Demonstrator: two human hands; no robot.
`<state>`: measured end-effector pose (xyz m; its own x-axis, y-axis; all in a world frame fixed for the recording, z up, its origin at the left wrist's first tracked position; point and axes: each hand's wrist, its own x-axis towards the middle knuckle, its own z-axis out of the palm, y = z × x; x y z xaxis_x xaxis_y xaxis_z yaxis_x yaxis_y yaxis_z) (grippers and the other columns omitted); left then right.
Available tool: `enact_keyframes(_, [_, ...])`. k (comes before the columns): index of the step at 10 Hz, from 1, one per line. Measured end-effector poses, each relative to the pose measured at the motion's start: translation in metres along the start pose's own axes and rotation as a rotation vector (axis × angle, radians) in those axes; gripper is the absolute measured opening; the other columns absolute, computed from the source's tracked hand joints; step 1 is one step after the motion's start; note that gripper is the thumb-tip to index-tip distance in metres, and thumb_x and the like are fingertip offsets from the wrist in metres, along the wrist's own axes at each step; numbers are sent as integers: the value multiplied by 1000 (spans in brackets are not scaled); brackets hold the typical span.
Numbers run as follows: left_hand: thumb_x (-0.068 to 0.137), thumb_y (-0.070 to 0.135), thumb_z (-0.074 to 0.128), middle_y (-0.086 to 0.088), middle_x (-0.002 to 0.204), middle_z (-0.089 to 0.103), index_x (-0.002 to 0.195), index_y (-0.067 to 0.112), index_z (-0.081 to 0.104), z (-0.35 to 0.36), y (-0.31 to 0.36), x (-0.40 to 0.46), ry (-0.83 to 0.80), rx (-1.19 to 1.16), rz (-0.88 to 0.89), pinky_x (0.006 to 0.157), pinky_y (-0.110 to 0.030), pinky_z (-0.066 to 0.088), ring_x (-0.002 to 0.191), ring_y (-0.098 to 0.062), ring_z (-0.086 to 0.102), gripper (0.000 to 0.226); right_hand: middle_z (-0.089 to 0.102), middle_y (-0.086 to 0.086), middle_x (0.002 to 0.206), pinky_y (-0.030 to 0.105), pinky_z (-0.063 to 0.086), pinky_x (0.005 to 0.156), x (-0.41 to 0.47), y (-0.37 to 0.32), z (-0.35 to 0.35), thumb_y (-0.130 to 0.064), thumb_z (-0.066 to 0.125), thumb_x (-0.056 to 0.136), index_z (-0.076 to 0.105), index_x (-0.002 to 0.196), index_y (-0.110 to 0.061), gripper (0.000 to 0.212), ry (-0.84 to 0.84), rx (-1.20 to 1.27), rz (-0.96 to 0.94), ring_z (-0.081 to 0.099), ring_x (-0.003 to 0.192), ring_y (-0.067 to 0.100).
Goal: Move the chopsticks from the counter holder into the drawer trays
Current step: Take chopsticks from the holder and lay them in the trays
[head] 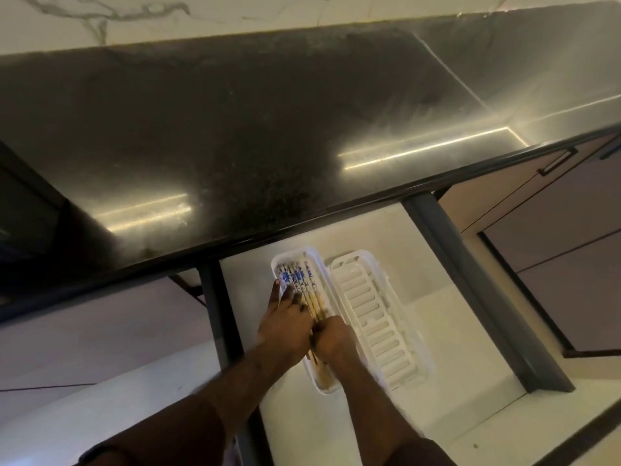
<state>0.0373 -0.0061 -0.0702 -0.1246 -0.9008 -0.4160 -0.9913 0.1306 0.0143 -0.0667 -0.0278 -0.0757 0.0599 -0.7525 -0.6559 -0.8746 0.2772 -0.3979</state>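
While both hands worked inside the open drawer (437, 297), the step in hand looked like settling a bundle of chopsticks (311, 290) into the left tray (276, 264), a white oblong dish lying lengthwise from near to far. The chopsticks lay side by side in it, their blue-patterned ends at the far end and their plain wooden shafts running back under the hands. The left hand (285, 326) rested on them with its fingers stretched nearly straight across the shafts, pressing or spreading them, not gripping. The right hand (331, 339) was curled in a fist over the near part of the bundle and seemed to pinch a few sticks, though the fingertips were hidden.

Just to the right, touching the first tray, lay a second white tray (376, 317) with a slotted, ribbed floor and nothing visible in it. The next move probably called for letting go, evening out the row so no stick rode over another, and then fetching more; the holder was not in view, so how many remained I could not tell.

Beyond the drawer, the dark polished surface (235, 146) stretched far and wide, reflecting strips of light. A pale marbled wall (201, 11) rose behind it, and mauve cabinet fronts (554, 264) stood at right.
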Motion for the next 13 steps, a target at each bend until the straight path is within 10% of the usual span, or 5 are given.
enact_keyframes(13, [89, 25, 43, -7, 135, 58, 117, 20, 64, -3, 14, 7, 12, 249, -39, 108, -64, 3, 134, -33, 39, 35, 68, 1, 111, 25, 52, 86, -16, 34, 16, -34, 53, 97, 59, 121, -19, 28, 214, -190, -187, 66, 94, 15])
